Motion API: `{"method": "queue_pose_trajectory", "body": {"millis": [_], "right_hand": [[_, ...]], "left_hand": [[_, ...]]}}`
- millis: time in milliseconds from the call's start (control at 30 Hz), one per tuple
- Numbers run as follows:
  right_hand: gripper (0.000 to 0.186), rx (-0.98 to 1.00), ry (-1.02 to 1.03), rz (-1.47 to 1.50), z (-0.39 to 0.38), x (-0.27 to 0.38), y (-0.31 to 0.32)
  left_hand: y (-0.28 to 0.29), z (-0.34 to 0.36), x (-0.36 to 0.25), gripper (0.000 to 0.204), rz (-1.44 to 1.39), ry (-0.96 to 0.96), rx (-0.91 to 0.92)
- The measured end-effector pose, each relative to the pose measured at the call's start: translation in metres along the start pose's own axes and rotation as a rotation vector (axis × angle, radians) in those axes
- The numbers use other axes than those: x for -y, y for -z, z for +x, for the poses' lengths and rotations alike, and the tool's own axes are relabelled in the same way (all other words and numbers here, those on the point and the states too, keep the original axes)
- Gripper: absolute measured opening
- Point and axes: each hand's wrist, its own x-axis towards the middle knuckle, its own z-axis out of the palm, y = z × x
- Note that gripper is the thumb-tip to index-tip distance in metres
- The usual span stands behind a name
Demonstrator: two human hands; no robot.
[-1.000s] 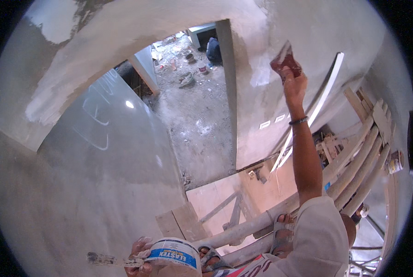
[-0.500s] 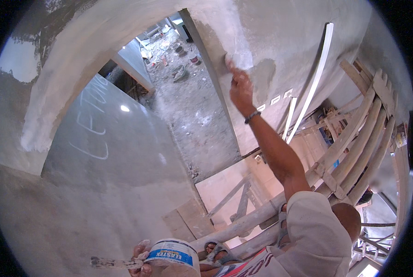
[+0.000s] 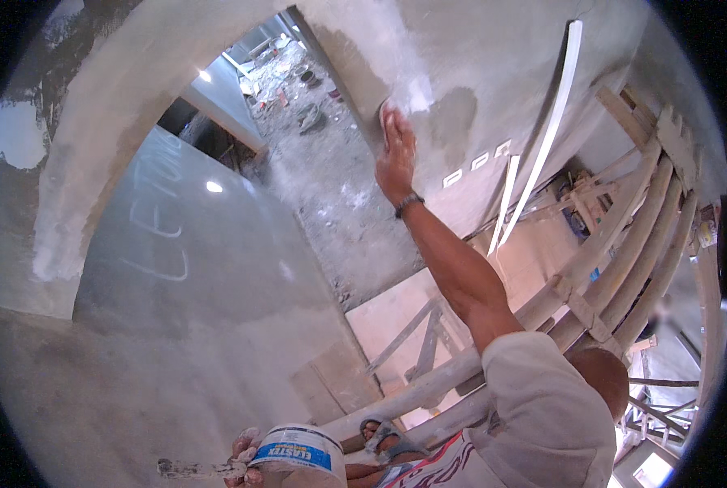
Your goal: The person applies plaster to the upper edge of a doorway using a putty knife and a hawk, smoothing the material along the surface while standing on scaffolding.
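At 7 o'clock, low in the frame, left hand [image 3: 244, 460] fingers curled shut on a white tub [image 3: 300, 459] with a blue label, tub pressed against the palm. A putty-caked scraper [image 3: 189, 468] pokes out toward 9 o'clock from that same fist. Grey plastered arch wall [image 3: 119, 122] fills the left half, chalk marks on the panel below. Right hand [image 3: 396, 150] is up at 12 o'clock, arm fully stretched, fingers extended flat and together, pressing a small flat tool, mostly hidden, onto the wall corner [image 3: 412, 89] beside a pale putty patch. Dark wristband [image 3: 409, 204] on that wrist. Wooden scaffold poles [image 3: 624, 268] run at 3 o'clock.
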Motion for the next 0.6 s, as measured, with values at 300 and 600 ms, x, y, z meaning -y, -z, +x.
{"method": "queue_pose_trajectory", "body": {"millis": [300, 600], "right_hand": [[0.044, -0.069, 0.434, -0.215, 0.161, -0.006, 0.119], [0.04, 0.277, 0.04, 0.198, 0.014, -0.042, 0.063]], "left_hand": [[-0.011, -0.003, 0.002, 0.058, -0.062, 0.033, -0.063], [-0.006, -0.007, -0.002, 0.058, -0.063, 0.07, -0.086]]}}
